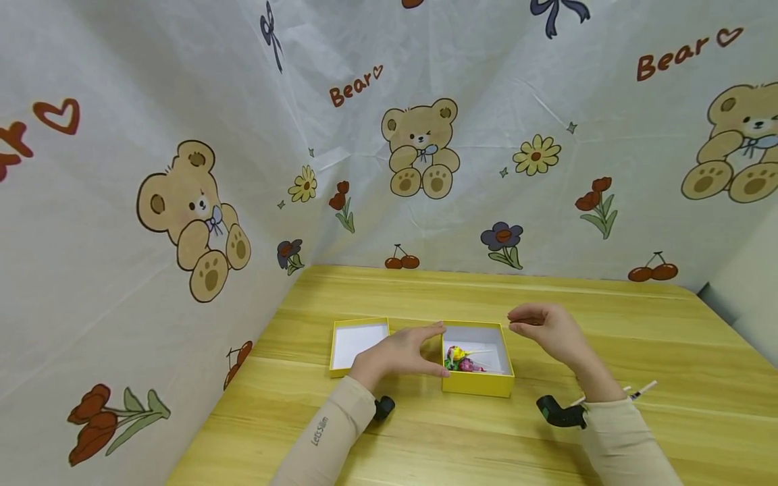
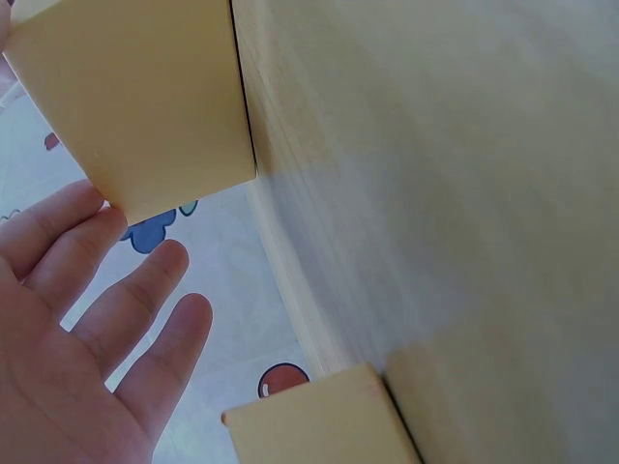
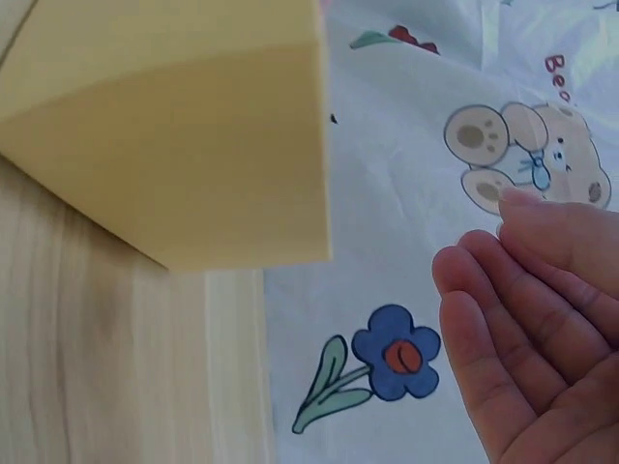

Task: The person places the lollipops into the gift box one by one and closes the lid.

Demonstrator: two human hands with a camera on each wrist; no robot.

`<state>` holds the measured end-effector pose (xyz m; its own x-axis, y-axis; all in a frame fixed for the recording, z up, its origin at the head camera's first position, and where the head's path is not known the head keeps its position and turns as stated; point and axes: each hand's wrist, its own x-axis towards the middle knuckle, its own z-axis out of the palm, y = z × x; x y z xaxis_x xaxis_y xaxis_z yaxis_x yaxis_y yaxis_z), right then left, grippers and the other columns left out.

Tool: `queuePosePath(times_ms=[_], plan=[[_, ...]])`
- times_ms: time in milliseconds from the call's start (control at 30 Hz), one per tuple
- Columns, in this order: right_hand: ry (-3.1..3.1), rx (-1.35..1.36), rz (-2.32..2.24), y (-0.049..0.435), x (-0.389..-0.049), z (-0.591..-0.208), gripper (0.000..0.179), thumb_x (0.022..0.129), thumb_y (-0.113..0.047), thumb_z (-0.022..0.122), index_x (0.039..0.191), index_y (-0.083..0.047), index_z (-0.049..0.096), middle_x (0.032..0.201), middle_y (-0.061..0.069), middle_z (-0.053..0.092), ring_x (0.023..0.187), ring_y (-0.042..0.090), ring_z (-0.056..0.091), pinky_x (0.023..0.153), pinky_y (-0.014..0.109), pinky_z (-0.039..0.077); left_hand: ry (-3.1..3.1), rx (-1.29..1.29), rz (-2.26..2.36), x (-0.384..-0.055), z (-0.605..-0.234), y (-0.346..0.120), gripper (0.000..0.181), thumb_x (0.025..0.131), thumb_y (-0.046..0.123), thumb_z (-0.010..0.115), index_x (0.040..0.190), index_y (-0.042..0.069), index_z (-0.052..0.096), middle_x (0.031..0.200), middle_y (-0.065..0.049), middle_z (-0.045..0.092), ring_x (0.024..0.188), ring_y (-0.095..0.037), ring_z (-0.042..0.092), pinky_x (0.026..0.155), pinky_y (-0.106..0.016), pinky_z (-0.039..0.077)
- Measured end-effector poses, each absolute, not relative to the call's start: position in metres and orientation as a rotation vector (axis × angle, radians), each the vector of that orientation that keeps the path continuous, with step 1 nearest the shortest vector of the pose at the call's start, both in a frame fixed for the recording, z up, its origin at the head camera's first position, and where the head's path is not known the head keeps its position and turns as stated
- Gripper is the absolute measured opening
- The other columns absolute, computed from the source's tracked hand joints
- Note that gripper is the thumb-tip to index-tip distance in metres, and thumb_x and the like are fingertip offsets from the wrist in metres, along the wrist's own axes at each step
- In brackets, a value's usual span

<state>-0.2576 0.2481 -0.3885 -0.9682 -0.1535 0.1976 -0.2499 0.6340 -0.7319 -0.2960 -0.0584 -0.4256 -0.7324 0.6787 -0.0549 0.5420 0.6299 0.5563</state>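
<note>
An open yellow box (image 1: 477, 385) with a pale inside stands on the table. Several wrapped lollipops (image 1: 467, 363) lie in it, their white sticks pointing right. My left hand (image 1: 402, 351) spans the box's left side and holds it, thumb at the near corner and fingertips at the far one. In the left wrist view, two fingertips touch the box's edge while the other two fingers extend free. My right hand (image 1: 554, 332) hovers just right of the box, apart from it. Its fingers are loosely bent and hold nothing, as the right wrist view shows.
The shallow yellow lid (image 1: 360, 341), white inside, lies left of the box, partly behind my left hand. White sticks (image 1: 644, 389) show beside my right sleeve; the forearm hides what they belong to. A bear-print cloth (image 1: 480, 223) hangs behind the wooden table (image 1: 462, 439).
</note>
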Motion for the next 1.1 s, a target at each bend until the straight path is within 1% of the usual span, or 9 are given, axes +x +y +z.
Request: queuePosePath(times_ms=[167,367,533,667,833,967,1100], plan=[[-2.752,0.329,1.217,0.263,-0.255,-0.385,0.025,0.096,-0.013,0.068,0.114,0.003,0.07,0.11,0.017,0.073,0.092,0.01,0.067,0.076,0.018,0.055,2.588,0.985,0.769,-0.295,-0.425,-0.058,0.092,0.084,0.063,0.071,0.158,0.029,0.03,0.166,0.011,0.023,0.152,-0.02,0.03,0.121,-0.044,0.035],[-2.772,0.343,1.213,0.276,-0.254,-0.388,0.026,0.096,-0.012,0.067,0.115,0.006,0.069,0.111,0.02,0.072,0.092,0.013,0.068,0.077,0.019,0.056,2.591,0.99,0.761,-0.294,-0.423,-0.058,0.092,0.084,0.062,0.071,0.159,0.028,0.03,0.166,0.011,0.023,0.152,-0.021,0.03,0.121,-0.044,0.035],[-2.809,0.362,1.136,0.286,-0.253,-0.391,0.025,0.094,-0.012,0.07,0.112,0.006,0.069,0.107,0.018,0.072,0.092,0.017,0.067,0.073,0.02,0.056,2.587,0.991,0.77,-0.294,-0.423,-0.058,0.092,0.084,0.061,0.071,0.159,0.027,0.03,0.166,0.01,0.023,0.152,-0.021,0.03,0.122,-0.044,0.034],[-2.825,0.375,1.137,0.297,-0.25,-0.394,0.026,0.094,-0.013,0.07,0.112,0.006,0.069,0.107,0.018,0.072,0.09,0.009,0.065,0.072,0.02,0.056,2.583,0.983,0.78,-0.292,-0.422,-0.058,0.093,0.084,0.062,0.072,0.159,0.027,0.03,0.166,0.011,0.023,0.152,-0.021,0.029,0.122,-0.045,0.033],[-2.842,0.426,1.264,0.321,-0.247,-0.4,0.029,0.095,-0.013,0.069,0.115,0.009,0.066,0.111,0.022,0.069,0.088,-0.002,0.064,0.075,0.021,0.057,2.59,0.987,0.778,-0.293,-0.422,-0.058,0.092,0.084,0.062,0.072,0.159,0.028,0.031,0.166,0.012,0.023,0.152,-0.021,0.03,0.121,-0.045,0.034],[-2.89,0.435,1.358,0.341,-0.244,-0.404,0.036,0.096,-0.015,0.067,0.121,0.011,0.061,0.116,0.026,0.067,0.089,-0.004,0.065,0.077,0.023,0.058,2.594,0.995,0.77,-0.293,-0.423,-0.058,0.092,0.084,0.062,0.071,0.159,0.027,0.03,0.166,0.012,0.023,0.152,-0.021,0.03,0.121,-0.045,0.034],[-2.932,0.432,1.458,0.356,-0.242,-0.408,0.042,0.098,-0.016,0.065,0.126,0.015,0.056,0.121,0.029,0.064,0.092,-0.002,0.066,0.079,0.025,0.059,2.595,1.0,0.766,-0.294,-0.425,-0.058,0.093,0.084,0.063,0.071,0.159,0.026,0.03,0.166,0.011,0.023,0.152,-0.022,0.03,0.121,-0.045,0.035]])
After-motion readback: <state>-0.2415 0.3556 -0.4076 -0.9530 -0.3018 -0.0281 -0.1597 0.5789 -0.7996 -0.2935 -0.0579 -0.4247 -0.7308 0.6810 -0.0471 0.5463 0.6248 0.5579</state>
